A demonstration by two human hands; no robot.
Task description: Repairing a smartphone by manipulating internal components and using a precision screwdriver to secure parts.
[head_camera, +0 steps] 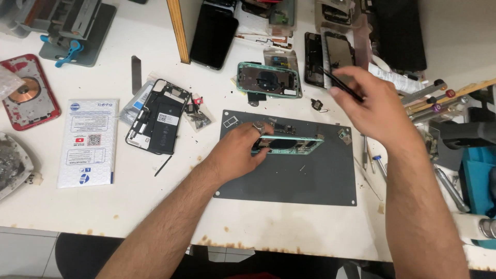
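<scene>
My left hand (238,151) grips a teal phone frame (302,144), holding it tilted on edge on the dark grey work mat (289,178). A ring shows on one finger. My right hand (376,106) hovers above the mat's upper right, pinching thin black tweezers (338,85) that point up-left. A second teal phone back housing (268,80) lies flat beyond the mat. Small loose parts rest on the mat near the frame.
An opened black phone (157,116) with its battery showing lies left of the mat, beside a white padded pouch (88,142). A red phone back (26,93) sits far left. Dark screens (214,33), screwdrivers (372,157) and a blue fixture (478,181) crowd the back and right.
</scene>
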